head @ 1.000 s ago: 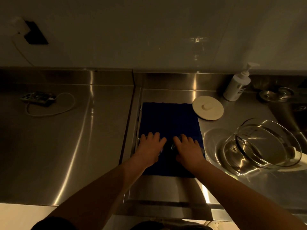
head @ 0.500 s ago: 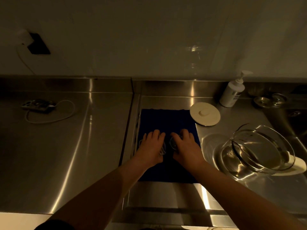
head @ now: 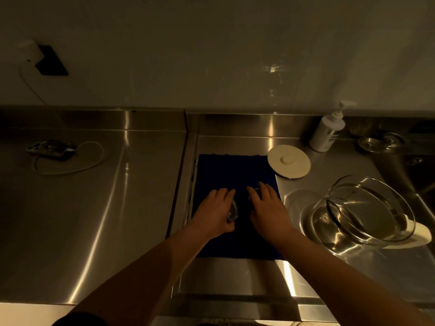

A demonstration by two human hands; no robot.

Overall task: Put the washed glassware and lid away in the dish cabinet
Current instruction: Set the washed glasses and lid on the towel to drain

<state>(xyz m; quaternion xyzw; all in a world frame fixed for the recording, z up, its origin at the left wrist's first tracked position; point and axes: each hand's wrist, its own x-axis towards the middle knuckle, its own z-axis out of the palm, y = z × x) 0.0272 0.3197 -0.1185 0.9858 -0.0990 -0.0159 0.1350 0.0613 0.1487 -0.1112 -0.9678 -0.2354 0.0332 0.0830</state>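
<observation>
**Glasses lifted and tilted off the mat**

Left hand and right hand, earlier flat over the blue mat, have each raised a small glass, tipped toward 12 o'clock.

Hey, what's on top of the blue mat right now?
Both hands rest on the blue mat, each over a small clear glass: left hand, right hand. Only glass edges show; the hands cover the rest.

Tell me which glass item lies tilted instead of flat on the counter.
The large glass bowl right of the blue mat; it leans on a white piece.
</observation>
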